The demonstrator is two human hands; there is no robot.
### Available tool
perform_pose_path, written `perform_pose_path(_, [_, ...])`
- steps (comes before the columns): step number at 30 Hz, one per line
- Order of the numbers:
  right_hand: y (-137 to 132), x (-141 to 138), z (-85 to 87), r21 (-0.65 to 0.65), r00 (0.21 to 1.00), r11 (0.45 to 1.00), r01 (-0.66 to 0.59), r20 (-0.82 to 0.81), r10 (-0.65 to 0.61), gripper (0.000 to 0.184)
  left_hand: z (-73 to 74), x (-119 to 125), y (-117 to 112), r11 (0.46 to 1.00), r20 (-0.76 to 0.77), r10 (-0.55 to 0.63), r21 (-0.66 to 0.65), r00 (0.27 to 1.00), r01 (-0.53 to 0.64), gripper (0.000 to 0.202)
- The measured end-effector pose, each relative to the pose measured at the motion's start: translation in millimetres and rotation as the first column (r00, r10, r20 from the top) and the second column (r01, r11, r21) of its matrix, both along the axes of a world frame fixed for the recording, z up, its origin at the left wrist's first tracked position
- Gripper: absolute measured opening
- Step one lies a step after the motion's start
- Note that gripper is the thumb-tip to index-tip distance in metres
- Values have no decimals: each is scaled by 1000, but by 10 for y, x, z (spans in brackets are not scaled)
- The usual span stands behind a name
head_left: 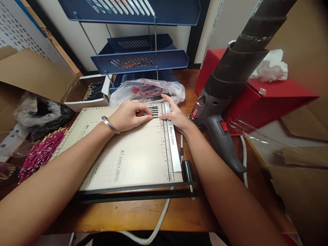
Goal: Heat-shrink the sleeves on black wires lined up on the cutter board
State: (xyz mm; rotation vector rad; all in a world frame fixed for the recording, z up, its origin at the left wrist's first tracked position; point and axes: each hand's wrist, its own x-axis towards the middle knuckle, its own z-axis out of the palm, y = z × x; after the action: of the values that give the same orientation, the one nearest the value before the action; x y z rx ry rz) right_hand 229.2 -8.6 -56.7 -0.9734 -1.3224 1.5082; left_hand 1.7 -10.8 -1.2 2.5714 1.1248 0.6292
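Observation:
Several short, thin black pieces (154, 110) lie side by side on the cream board of a paper cutter (143, 147), near its ruled far right edge. My left hand (129, 116), with a metal bangle at the wrist, rests on the board. Its thumb and forefinger are closed in a pinch at the left ends of the row; what is between them is too small to make out. At the right ends, my right hand (176, 116) lies over the cutter's labelled edge strip, thumb and fingers apart, the thumb touching near the nearest piece.
Behind the cutter are a plastic bag (148, 90), a blue shelf rack (139, 61) and a white box (87, 92) of black leads. A heat gun (217, 102) stands right, before a red box (282, 92). Magenta leads (42, 150) lie left. The cutter's black-handled arm (188, 171) runs along the front.

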Motion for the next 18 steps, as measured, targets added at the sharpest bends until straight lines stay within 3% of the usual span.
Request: perform_pose_path(18, [-1, -3, -9, 17, 1000, 1000, -2, 4, 2, 105, 12, 21, -21, 1000, 26, 6, 18, 1000, -7, 21])
